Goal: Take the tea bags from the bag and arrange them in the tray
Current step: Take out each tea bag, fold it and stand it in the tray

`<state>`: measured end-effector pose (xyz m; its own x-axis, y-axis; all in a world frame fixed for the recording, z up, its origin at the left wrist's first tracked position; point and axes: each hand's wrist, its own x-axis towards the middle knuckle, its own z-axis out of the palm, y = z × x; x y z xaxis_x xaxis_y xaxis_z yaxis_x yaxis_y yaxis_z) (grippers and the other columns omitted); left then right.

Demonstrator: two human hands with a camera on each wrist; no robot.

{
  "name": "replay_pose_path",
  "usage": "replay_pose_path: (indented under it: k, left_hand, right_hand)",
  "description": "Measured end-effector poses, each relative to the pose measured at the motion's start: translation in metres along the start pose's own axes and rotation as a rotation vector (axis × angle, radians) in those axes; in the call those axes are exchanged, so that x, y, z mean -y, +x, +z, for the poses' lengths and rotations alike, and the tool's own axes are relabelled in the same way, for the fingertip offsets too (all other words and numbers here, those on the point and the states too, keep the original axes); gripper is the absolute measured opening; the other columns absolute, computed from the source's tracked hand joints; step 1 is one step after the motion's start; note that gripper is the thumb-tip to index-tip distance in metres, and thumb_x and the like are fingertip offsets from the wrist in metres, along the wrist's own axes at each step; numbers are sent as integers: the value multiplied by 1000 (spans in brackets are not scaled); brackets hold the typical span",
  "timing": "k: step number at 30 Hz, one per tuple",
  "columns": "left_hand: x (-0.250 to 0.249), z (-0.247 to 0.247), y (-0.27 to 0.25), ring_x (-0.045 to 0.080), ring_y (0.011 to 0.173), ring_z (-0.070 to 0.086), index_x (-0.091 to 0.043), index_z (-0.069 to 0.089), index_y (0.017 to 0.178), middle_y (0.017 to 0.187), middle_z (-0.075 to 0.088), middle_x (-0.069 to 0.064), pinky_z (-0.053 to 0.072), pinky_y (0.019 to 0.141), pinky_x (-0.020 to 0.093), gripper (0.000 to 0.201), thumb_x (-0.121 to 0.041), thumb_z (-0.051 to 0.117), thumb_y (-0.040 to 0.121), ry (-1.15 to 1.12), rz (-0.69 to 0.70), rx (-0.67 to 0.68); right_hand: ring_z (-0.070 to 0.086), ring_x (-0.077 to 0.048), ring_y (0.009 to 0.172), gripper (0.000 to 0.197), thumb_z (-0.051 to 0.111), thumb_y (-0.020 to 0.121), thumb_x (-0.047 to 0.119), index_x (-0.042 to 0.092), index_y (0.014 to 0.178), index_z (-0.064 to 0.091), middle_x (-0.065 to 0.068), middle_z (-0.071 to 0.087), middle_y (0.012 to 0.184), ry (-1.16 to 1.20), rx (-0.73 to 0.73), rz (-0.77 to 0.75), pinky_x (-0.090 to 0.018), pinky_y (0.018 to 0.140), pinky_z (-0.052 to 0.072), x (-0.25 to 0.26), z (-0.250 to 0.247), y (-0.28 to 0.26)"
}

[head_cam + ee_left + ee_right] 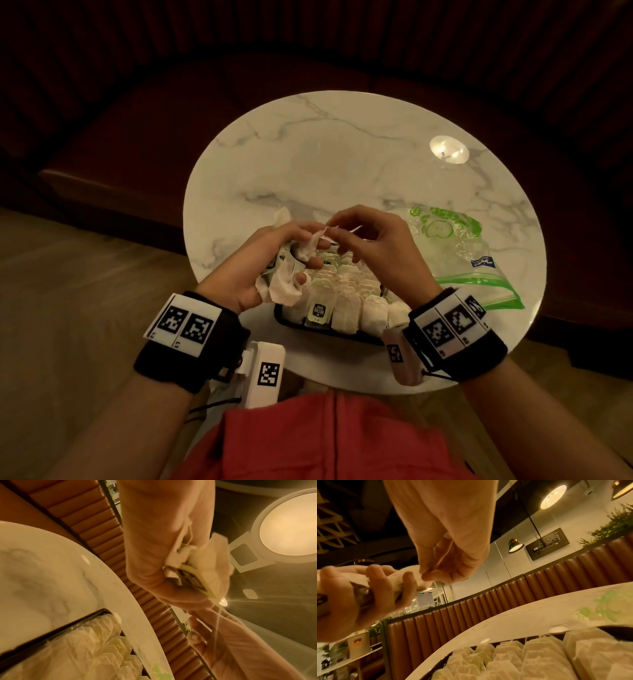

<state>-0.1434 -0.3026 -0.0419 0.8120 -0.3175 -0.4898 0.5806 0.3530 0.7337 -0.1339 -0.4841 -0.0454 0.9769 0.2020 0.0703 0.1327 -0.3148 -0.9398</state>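
A black tray (284,318) near the table's front edge holds rows of white tea bags (346,301) standing upright. The same rows of tea bags (530,655) show in the right wrist view, and the tray (56,631) in the left wrist view. Above the tray, my left hand (274,263) grips a bunch of several tea bags (286,291). My right hand (356,233) pinches the top of one tea bag (313,243) from that bunch. The bunch (200,563) sits in my left palm. A clear zip bag (459,253) with green print lies flat to the right.
The round white marble table (342,164) stands before a dark padded bench (505,601). A ceiling lamp's reflection (448,150) glints at the table's far right. My red-clothed lap (325,442) is at the table's near edge.
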Motion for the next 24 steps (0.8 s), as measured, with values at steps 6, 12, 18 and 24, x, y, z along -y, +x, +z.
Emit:
replay_pose_path:
  k: [6, 12, 18, 24]
  left_hand:
    - [2, -2, 0, 15, 66, 67, -5, 61, 118, 91, 68, 13, 46, 43, 21, 31, -7, 64, 87, 78, 97, -33]
    - [4, 1, 2, 19, 80, 70, -5, 65, 117, 98, 73, 12, 54, 56, 24, 43, -7, 74, 75, 130, 283, -89]
    - [4, -1, 4, 19, 78, 68, -6, 68, 105, 88, 72, 9, 51, 50, 23, 32, -13, 75, 74, 135, 247, -54]
    - [4, -7, 5, 20, 75, 69, -3, 69, 101, 92, 73, 15, 55, 52, 24, 15, -8, 67, 87, 111, 235, -106]
  right_hand:
    - [72, -19, 78, 10, 65, 91, 6, 9, 100, 68, -5, 72, 88, 116, -58, -5, -27, 69, 56, -4, -1, -2]
    - [72, -23, 86, 27, 67, 90, 12, 15, 114, 55, -11, 69, 99, 301, -19, 64, -34, 74, 60, 5, 4, -9]
    - [69, -16, 79, 11, 64, 89, -2, 8, 92, 65, -5, 69, 86, 255, -64, 3, -27, 67, 56, 1, 8, -2]
    - [71, -19, 86, 14, 67, 88, 3, 11, 99, 70, -2, 71, 98, 301, -59, 67, -28, 73, 57, -2, 12, -2]
